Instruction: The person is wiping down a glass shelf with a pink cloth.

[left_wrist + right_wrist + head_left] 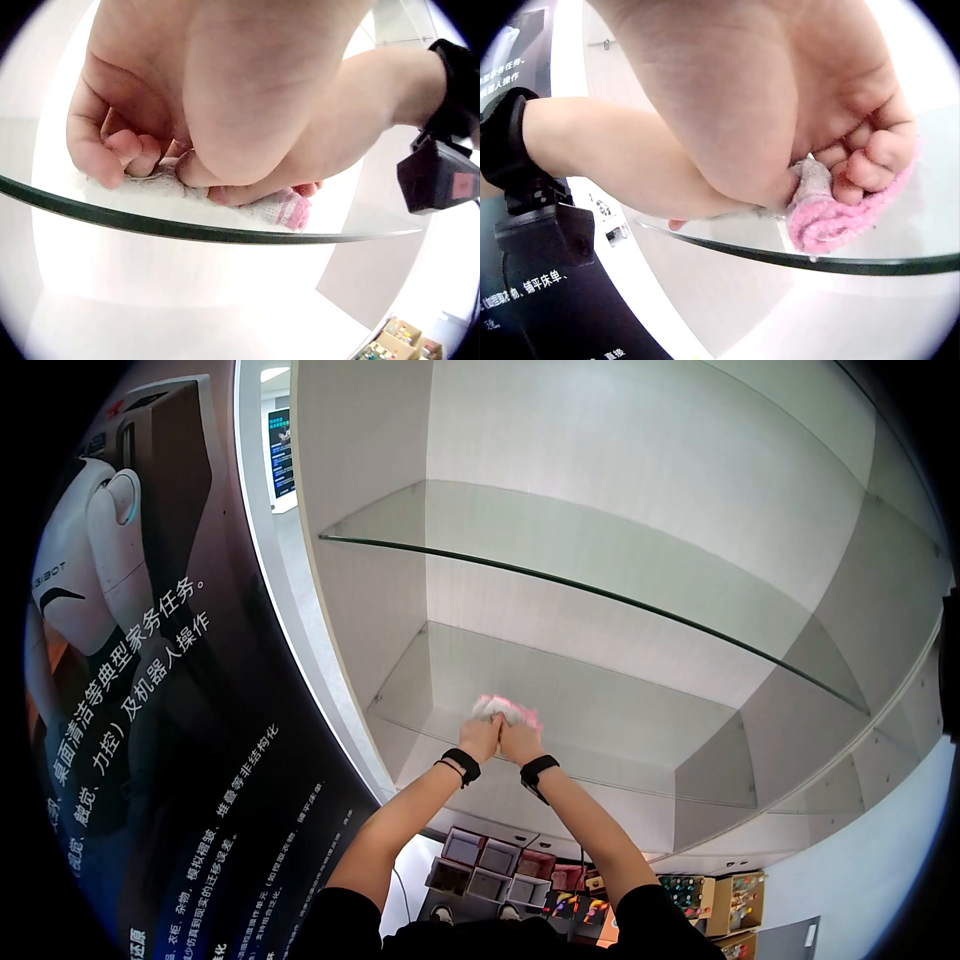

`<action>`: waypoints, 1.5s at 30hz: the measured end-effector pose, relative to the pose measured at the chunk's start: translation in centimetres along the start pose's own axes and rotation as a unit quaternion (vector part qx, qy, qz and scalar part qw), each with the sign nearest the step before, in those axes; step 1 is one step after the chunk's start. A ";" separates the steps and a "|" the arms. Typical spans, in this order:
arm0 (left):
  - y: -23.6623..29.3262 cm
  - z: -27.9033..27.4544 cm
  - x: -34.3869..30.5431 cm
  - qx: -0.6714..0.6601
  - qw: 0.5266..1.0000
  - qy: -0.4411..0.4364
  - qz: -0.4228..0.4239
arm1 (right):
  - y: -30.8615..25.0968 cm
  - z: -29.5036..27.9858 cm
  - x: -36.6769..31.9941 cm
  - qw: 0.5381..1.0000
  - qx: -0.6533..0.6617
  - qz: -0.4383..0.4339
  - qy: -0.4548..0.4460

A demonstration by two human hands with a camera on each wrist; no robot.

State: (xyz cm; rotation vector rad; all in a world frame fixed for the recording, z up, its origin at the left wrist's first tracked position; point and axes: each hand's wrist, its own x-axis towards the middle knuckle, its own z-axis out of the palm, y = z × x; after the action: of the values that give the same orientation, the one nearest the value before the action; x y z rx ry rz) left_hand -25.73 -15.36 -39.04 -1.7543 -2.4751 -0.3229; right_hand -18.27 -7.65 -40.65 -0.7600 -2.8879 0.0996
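A grey-white cloth with pink edges (497, 707) lies bunched on the lower glass shelf (640, 735). Both hands are on it, side by side. My left hand (480, 738) grips the cloth with curled fingers, its thumb side close against the right hand. My right hand (522, 744) holds the other end, fingers curled over the fuzzy pink part (832, 225). In the left wrist view, the cloth (289, 210) lies right behind the shelf's green edge (150, 227). Parts of the cloth are hidden under the palms.
Another glass shelf (580, 550) spans the cabinet above the hands. A dark printed banner (180, 710) stands at the left. Below are several storage bins (490, 885) and, to the right, cardboard boxes with small items (735, 900).
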 end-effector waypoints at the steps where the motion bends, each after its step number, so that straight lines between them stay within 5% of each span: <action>1: -0.1 -0.2 0.3 0.006 1.000 -0.017 0.006 | -0.1 0.0 0.2 1.000 -0.021 0.001 -0.019; 6: -1.0 1.2 2.9 -0.024 0.999 -0.043 -0.010 | 0.3 0.3 2.1 0.998 -0.029 0.021 -0.060; 11: -2.5 1.2 5.3 -0.023 0.999 -0.037 -0.013 | 0.9 1.5 5.0 0.997 -0.005 0.015 0.070; 14: -3.3 1.9 7.3 -0.023 0.999 -0.032 -0.030 | 1.2 1.5 7.5 0.995 0.017 0.084 -0.049; 27: -5.9 3.0 16.0 -0.019 0.996 -0.001 -0.086 | 3.8 1.4 16.0 0.992 -0.037 0.122 -0.019; 34: -6.2 4.6 15.9 0.002 0.993 0.074 -0.090 | 3.9 1.9 16.0 0.993 -0.026 0.117 -0.007; 45: -4.4 3.1 9.3 0.000 0.994 0.044 -0.097 | 0.8 1.9 9.7 0.993 -0.044 0.097 0.052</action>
State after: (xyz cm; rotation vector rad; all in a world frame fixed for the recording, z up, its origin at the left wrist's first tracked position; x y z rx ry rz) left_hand -32.85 -7.54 -40.74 -1.4667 -2.5848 -0.4055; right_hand -26.48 -2.21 -41.31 -1.0283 -2.7300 -0.0452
